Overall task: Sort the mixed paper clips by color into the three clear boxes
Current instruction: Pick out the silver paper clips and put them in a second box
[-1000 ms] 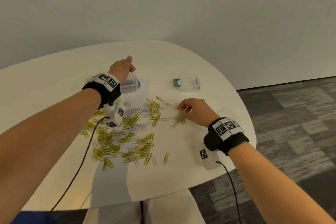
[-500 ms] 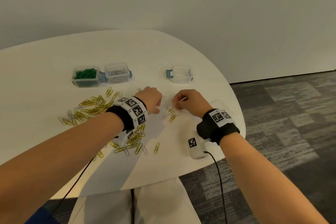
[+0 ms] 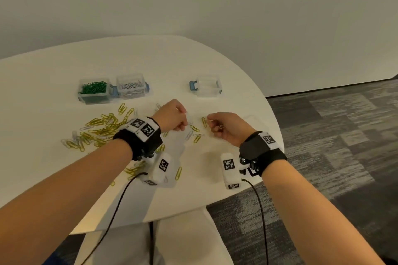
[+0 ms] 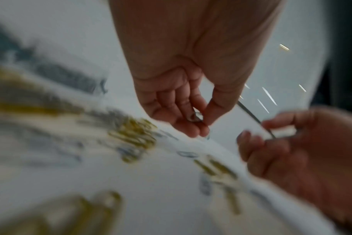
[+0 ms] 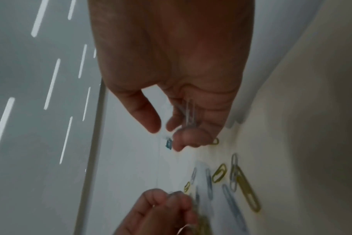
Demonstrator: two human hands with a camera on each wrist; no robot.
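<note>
Since white clips (image 5: pixel 188 113) are bunched in the right hand (image 3: pixel 228 128) and another's pinched by the left hand (image 3: pixel 172 117), one could be dropped back into the yellow clips (image 3: pixel 103 125) w/ a loose grip. White box (image 3: pixel 131 86) is well apart, further back on the table.

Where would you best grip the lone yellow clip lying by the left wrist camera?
The lone yellow clip lies flat and apart from others on the table, so I would come straight down and pinch its long sides at mid-length, probably sliding it toward the near edge if the fingertips cannot get under it.
</note>
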